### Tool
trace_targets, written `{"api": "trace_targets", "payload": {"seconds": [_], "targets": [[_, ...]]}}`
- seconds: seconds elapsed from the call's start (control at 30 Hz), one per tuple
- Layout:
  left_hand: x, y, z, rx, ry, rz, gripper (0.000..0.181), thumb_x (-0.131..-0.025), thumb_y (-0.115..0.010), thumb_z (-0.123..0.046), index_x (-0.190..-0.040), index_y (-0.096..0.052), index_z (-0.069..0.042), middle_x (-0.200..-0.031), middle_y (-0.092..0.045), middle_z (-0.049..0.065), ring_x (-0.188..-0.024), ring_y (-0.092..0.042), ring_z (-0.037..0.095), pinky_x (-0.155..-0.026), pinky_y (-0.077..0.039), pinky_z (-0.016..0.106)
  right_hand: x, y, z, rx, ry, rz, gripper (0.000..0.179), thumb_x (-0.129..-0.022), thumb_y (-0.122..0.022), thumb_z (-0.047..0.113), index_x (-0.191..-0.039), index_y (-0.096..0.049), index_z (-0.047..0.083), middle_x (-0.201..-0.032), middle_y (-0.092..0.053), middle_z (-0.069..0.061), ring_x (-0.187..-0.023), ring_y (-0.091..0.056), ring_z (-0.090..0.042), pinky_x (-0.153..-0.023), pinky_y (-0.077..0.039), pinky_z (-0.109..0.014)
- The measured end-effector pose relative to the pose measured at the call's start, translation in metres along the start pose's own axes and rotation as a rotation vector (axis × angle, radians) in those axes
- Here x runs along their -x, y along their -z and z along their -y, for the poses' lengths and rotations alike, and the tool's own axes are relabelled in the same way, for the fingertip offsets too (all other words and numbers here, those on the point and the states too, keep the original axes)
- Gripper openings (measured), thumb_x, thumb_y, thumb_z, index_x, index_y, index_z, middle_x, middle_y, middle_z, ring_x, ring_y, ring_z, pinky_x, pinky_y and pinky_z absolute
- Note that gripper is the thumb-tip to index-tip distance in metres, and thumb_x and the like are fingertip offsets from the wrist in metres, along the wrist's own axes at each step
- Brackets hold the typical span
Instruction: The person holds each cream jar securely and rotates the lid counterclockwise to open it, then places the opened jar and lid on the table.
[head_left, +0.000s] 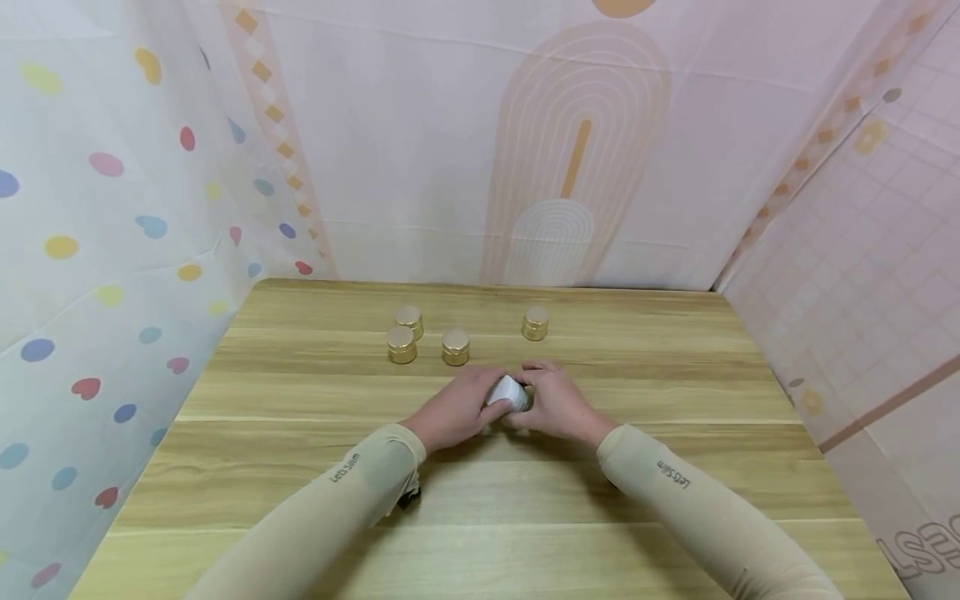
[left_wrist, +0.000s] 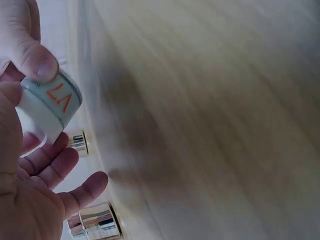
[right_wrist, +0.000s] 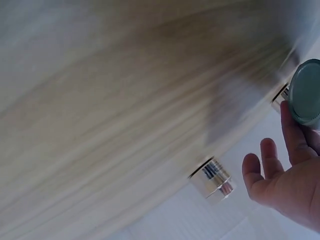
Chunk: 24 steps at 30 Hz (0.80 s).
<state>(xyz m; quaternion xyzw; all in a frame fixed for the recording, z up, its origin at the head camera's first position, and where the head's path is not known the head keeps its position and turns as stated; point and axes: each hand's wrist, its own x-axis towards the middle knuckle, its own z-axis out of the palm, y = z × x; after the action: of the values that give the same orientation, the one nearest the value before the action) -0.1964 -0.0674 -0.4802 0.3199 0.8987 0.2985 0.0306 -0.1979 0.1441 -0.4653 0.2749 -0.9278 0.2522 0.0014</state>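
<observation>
Above the table's middle, both hands hold one small jar (head_left: pixel 507 393), its white lid tilted up toward the left. My left hand (head_left: pixel 459 408) grips the lid side between thumb and fingers. From the other side, my right hand (head_left: pixel 555 404) pinches the body. In the left wrist view, the jar (left_wrist: pixel 64 100) shows a pale green label with an orange "V7", and the right thumb (left_wrist: pixel 42 65) presses on it. The right wrist view catches the jar's round green end (right_wrist: pixel 306 92), with right fingertips along its edge.
Beyond the hands, gold-coloured jars stand on the wood-grain table (head_left: pixel 645 483): a left group of three, including a front one (head_left: pixel 455 348), and a single jar (head_left: pixel 536 323) to the right. Patterned cloth (head_left: pixel 420 133) hangs behind the table and along both sides.
</observation>
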Motion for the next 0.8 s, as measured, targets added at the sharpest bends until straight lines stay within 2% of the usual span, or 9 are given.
{"api": "trace_targets", "payload": {"seconds": [0.17, 0.27, 0.4, 0.57, 0.63, 0.8], "targets": [[-0.001, -0.008, -0.001, -0.053, 0.022, 0.018, 0.046, -0.113, -0.055, -0.027, -0.143, -0.048, 0.007, -0.131, -0.06, 0.025, -0.127, -0.056, 0.038, -0.107, -0.051, 0.052, 0.0, -0.003, 0.003, 0.006, -0.024, -0.013, 0.059, -0.08, -0.092, 0.029, -0.129, -0.075, 0.004, -0.125, -0.079, -0.014, -0.137, -0.059, -0.041, -0.117, -0.044, -0.061], [-0.002, -0.01, -0.002, -0.079, 0.055, -0.004, 0.048, -0.113, -0.054, -0.031, -0.142, -0.051, 0.007, -0.13, -0.062, 0.024, -0.125, -0.058, 0.037, -0.106, -0.052, 0.051, 0.0, -0.003, 0.003, -0.01, -0.042, -0.011, 0.057, -0.08, -0.092, 0.029, -0.128, -0.075, 0.004, -0.124, -0.079, -0.013, -0.138, -0.057, -0.042, -0.119, -0.04, -0.062], [0.0, -0.003, -0.003, -0.092, 0.073, -0.042, 0.052, -0.11, -0.06, -0.04, -0.142, -0.056, 0.0, -0.135, -0.066, 0.018, -0.126, -0.061, 0.034, -0.107, -0.052, 0.051, -0.001, -0.003, 0.0, -0.013, -0.037, -0.021, 0.054, -0.079, -0.093, 0.029, -0.124, -0.076, 0.006, -0.121, -0.08, -0.011, -0.137, -0.059, -0.042, -0.119, -0.041, -0.062], [0.002, 0.011, -0.004, -0.102, -0.018, -0.024, 0.06, -0.102, -0.074, -0.035, -0.153, -0.054, -0.012, -0.15, -0.063, 0.013, -0.141, -0.057, 0.034, -0.119, -0.045, 0.056, -0.001, -0.002, -0.005, 0.006, -0.031, -0.044, 0.056, -0.076, -0.097, 0.029, -0.124, -0.075, 0.01, -0.121, -0.078, -0.008, -0.127, -0.064, -0.035, -0.115, -0.046, -0.058], [0.003, 0.015, -0.005, -0.108, -0.034, -0.004, 0.062, -0.1, -0.077, -0.033, -0.155, -0.054, -0.016, -0.153, -0.062, 0.011, -0.143, -0.056, 0.034, -0.121, -0.042, 0.058, -0.001, -0.002, -0.006, 0.016, -0.036, -0.042, 0.057, -0.076, -0.097, 0.031, -0.125, -0.075, 0.011, -0.122, -0.077, -0.007, -0.125, -0.064, -0.033, -0.115, -0.045, -0.058], [0.001, 0.017, -0.004, -0.136, 0.008, -0.006, 0.056, -0.102, -0.072, -0.041, -0.149, -0.059, -0.013, -0.146, -0.067, 0.011, -0.135, -0.062, 0.033, -0.114, -0.046, 0.059, -0.002, -0.003, -0.005, 0.007, -0.042, -0.023, 0.056, -0.077, -0.094, 0.032, -0.126, -0.075, 0.013, -0.12, -0.078, -0.004, -0.128, -0.06, -0.035, -0.114, -0.042, -0.061]]}}
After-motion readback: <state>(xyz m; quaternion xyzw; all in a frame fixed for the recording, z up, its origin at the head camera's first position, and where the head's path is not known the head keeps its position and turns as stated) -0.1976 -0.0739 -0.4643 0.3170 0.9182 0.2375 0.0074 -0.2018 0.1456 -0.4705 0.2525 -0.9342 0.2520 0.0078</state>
